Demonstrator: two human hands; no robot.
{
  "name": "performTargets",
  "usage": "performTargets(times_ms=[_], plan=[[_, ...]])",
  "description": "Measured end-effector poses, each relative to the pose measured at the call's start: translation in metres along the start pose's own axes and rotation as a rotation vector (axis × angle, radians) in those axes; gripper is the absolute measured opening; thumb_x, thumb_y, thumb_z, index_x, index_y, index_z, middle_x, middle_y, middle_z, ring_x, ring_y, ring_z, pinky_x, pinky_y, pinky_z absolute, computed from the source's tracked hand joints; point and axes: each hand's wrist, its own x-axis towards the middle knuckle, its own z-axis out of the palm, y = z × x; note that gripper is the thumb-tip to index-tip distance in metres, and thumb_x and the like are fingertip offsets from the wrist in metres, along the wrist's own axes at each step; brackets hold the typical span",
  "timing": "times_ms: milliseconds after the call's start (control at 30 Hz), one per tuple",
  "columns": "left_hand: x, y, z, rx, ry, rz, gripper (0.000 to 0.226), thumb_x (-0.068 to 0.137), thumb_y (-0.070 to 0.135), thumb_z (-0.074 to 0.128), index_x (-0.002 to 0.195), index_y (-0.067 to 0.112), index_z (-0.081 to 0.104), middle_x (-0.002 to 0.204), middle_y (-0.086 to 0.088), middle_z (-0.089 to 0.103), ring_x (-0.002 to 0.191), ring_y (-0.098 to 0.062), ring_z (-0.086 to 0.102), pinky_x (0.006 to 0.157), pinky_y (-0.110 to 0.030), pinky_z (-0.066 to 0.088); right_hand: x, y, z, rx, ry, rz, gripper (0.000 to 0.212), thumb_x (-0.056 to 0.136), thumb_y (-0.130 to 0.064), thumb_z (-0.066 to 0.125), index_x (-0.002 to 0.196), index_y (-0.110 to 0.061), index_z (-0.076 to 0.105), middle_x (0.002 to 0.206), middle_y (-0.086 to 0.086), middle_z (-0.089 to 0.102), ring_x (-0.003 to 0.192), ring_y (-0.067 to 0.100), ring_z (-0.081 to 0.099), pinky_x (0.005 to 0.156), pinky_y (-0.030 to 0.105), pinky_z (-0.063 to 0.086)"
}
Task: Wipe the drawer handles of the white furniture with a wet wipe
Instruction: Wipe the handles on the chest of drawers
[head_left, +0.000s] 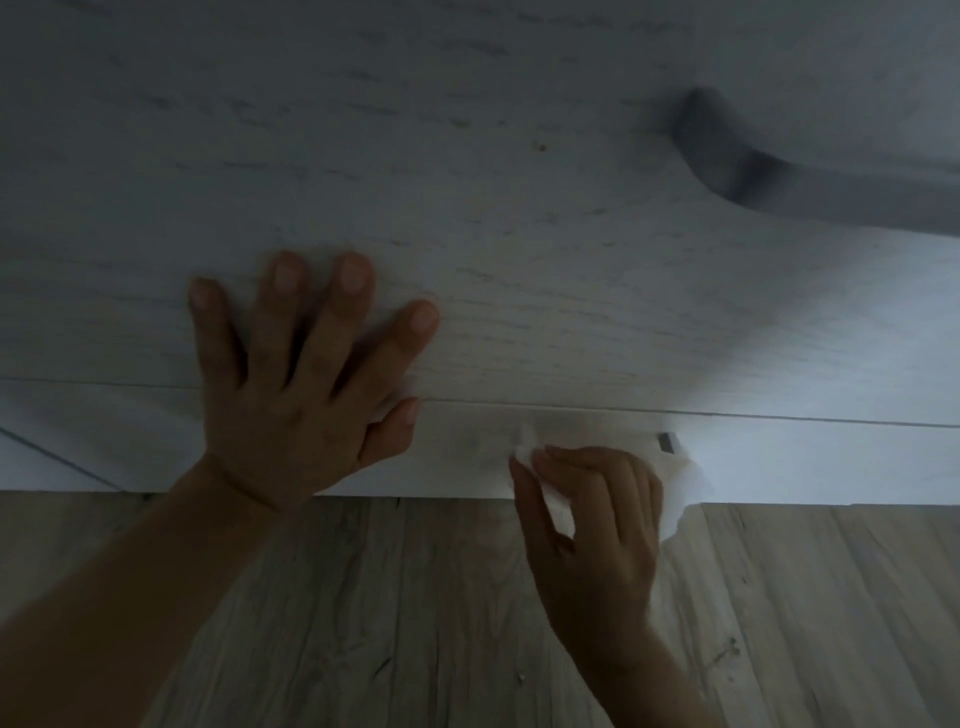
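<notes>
A white wood-grain drawer front (493, 208) fills the upper view. Its grey curved handle (810, 182) sits at the upper right, running out of frame. My left hand (301, 384) lies flat with spread fingers against the drawer front, near its lower edge. My right hand (592, 519) pinches a white wet wipe (680, 493) low against the furniture's bottom panel (831, 462). A small dark metal end (666, 443) shows just above the wipe; what it belongs to is hidden by the hand and wipe.
A thin gap (571, 408) separates the drawer front from the panel below. Pale wood-plank floor (415, 623) runs along the bottom of the view, right up to the furniture's base. The scene is dim.
</notes>
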Motion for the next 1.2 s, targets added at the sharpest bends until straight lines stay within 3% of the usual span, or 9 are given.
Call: performTargets(times_ms=[200, 300, 400, 567, 700, 867, 967, 1100, 1200], plan=[[0.001, 0.001, 0.002, 0.018, 0.011, -0.003, 0.063, 0.104, 0.046, 0.018, 0.159, 0.015, 0.013, 0.166, -0.011, -0.002, 0.153, -0.029, -0.004, 0.121, -0.052, -0.002, 0.008, -0.004, 0.014, -0.032, 0.024, -0.012, 0.019, 0.087, -0.015, 0.067, 0.085, -0.016, 0.049, 0.066, 0.005, 0.06, 0.071, 0.012, 0.048, 0.074, 0.026, 0.037], [-0.001, 0.001, 0.0, 0.015, 0.004, 0.0, 0.062, 0.105, 0.045, 0.018, 0.159, 0.015, 0.013, 0.166, -0.011, -0.002, 0.153, -0.029, -0.005, 0.121, -0.052, -0.002, -0.006, 0.008, -0.005, 0.004, -0.067, -0.102, 0.02, 0.087, -0.007, 0.066, 0.106, -0.011, 0.06, 0.097, 0.007, 0.072, 0.097, 0.015, 0.06, 0.092, 0.03, 0.045], [0.0, 0.002, 0.0, 0.016, 0.006, -0.003, 0.062, 0.105, 0.045, 0.018, 0.159, 0.015, 0.013, 0.166, -0.011, -0.003, 0.153, -0.029, -0.005, 0.121, -0.052, -0.003, -0.014, 0.015, -0.019, -0.122, -0.132, -0.146, 0.027, 0.094, -0.012, 0.055, 0.121, -0.016, 0.058, 0.121, 0.006, 0.062, 0.118, 0.02, 0.055, 0.109, 0.04, 0.035], [0.0, 0.002, 0.0, 0.018, 0.004, -0.011, 0.062, 0.104, 0.045, 0.02, 0.159, 0.015, 0.012, 0.166, -0.011, -0.003, 0.153, -0.029, -0.005, 0.121, -0.052, -0.003, -0.018, 0.003, -0.018, -0.148, -0.058, 0.102, 0.025, 0.1, -0.022, 0.048, 0.122, -0.015, 0.055, 0.132, 0.018, 0.053, 0.132, 0.024, 0.043, 0.112, 0.048, 0.03], [0.002, 0.002, 0.0, 0.011, -0.001, -0.011, 0.062, 0.105, 0.044, 0.02, 0.159, 0.015, 0.012, 0.166, -0.011, -0.003, 0.153, -0.029, -0.005, 0.121, -0.051, -0.004, -0.015, -0.006, -0.01, 0.017, 0.04, 0.277, 0.019, 0.099, -0.026, 0.051, 0.114, -0.018, 0.059, 0.127, 0.007, 0.05, 0.131, 0.013, 0.043, 0.115, 0.047, 0.029], [-0.001, 0.002, -0.001, -0.006, 0.003, -0.014, 0.061, 0.105, 0.044, 0.02, 0.159, 0.015, 0.013, 0.166, -0.01, -0.003, 0.153, -0.029, -0.006, 0.121, -0.051, -0.004, -0.011, -0.016, -0.018, 0.047, 0.168, 0.682, 0.055, 0.08, -0.041, 0.063, 0.13, -0.022, 0.051, 0.134, 0.006, 0.043, 0.127, 0.007, 0.039, 0.102, 0.007, 0.031], [0.001, 0.003, 0.0, -0.002, 0.007, -0.018, 0.062, 0.105, 0.044, 0.02, 0.159, 0.015, 0.012, 0.166, -0.01, -0.003, 0.152, -0.029, -0.006, 0.121, -0.051, -0.004, -0.008, -0.023, -0.018, 0.072, 0.135, 0.847, 0.063, 0.077, -0.051, 0.058, 0.135, -0.03, 0.042, 0.134, -0.006, 0.046, 0.123, 0.003, 0.043, 0.096, -0.001, 0.03], [0.001, 0.002, -0.001, -0.018, 0.003, -0.023, 0.061, 0.105, 0.044, 0.021, 0.159, 0.015, 0.012, 0.166, -0.009, -0.004, 0.153, -0.028, -0.006, 0.121, -0.051, -0.002, -0.002, -0.021, -0.024, 0.19, 0.186, 1.014, 0.052, 0.084, -0.028, 0.072, 0.123, -0.046, 0.043, 0.129, -0.016, 0.055, 0.116, -0.005, 0.054, 0.09, 0.003, 0.04], [0.0, 0.003, -0.001, -0.022, 0.007, -0.021, 0.061, 0.105, 0.043, 0.021, 0.159, 0.015, 0.013, 0.166, -0.01, -0.003, 0.153, -0.028, -0.006, 0.121, -0.051, -0.003, 0.004, -0.015, -0.035, 0.289, 0.205, 1.139, 0.047, 0.085, -0.02, 0.066, 0.123, -0.038, 0.046, 0.118, -0.015, 0.06, 0.1, -0.017, 0.057, 0.077, -0.001, 0.043]])
